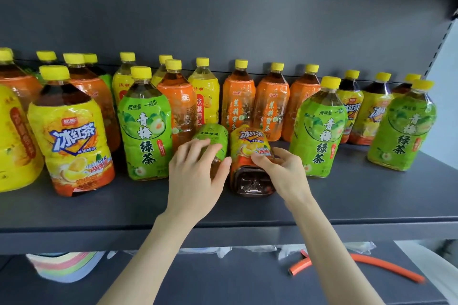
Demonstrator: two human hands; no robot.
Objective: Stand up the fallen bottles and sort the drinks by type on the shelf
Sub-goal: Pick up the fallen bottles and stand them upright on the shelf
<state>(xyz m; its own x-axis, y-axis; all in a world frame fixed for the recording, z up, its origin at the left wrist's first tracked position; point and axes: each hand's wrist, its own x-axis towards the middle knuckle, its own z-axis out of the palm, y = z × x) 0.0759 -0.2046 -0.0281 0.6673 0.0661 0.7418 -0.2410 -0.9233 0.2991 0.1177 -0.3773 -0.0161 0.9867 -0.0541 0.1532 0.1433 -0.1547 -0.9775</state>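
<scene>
Green bottle (pixel 213 135) and yellow bottle (pixel 250 142) lie fallen side by side on the shelf (pixel 347 200), bases toward its front edge at six o'clock and caps toward twelve. The left hand (pixel 195 171) curls over the green bottle. The right hand (pixel 282 171) grips the yellow bottle's three o'clock side, likely to tip both upright together.

we see a green plum tea bottle (pixel 210 135) and an iced red tea bottle (pixel 250 146) lying on the shelf (pixel 359 195), bases toward us.
</scene>
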